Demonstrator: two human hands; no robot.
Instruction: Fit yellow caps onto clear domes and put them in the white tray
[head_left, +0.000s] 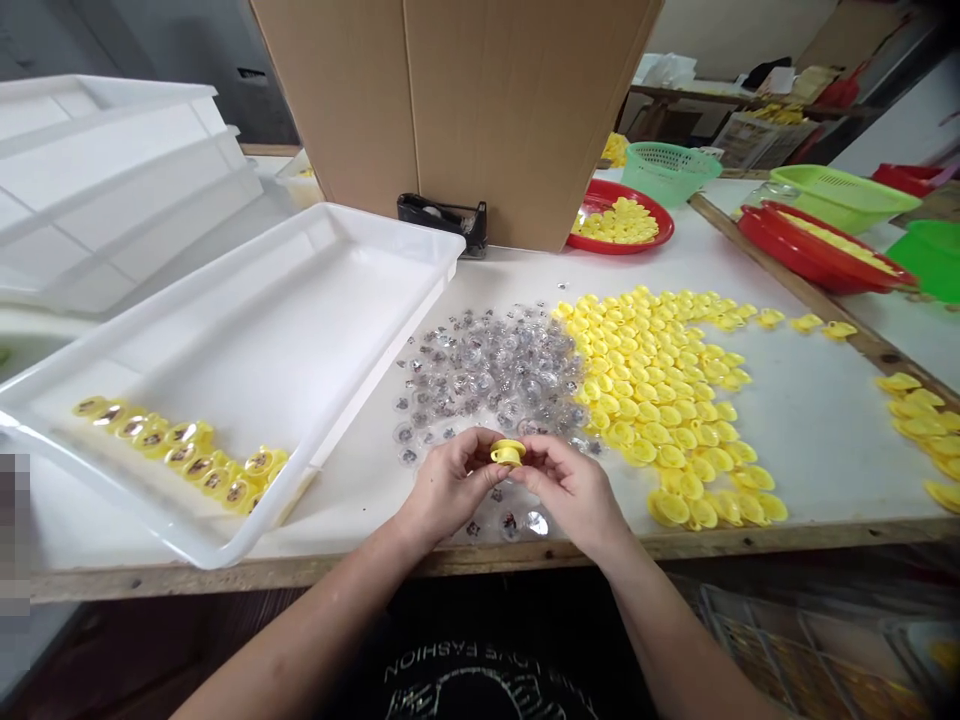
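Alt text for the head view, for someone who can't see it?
Left hand and right hand hold a yellow cup over a white table. Clear discs lie nearby, more yellow cups to the right, a white tray with yellow pieces to the left.

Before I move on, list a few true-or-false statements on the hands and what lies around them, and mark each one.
1. The left hand and right hand hold one yellow piece together. True.
2. The clear discs lie between the tray and the loose yellow pieces. True.
3. Nothing lies in the tray. False: yellow pieces lie in it, along its near side.
4. The tape dispenser stands inside the tray. False: the tape dispenser stands on the table, by the cardboard.
5. The red dish beside the cardboard holds yellow pieces. True.
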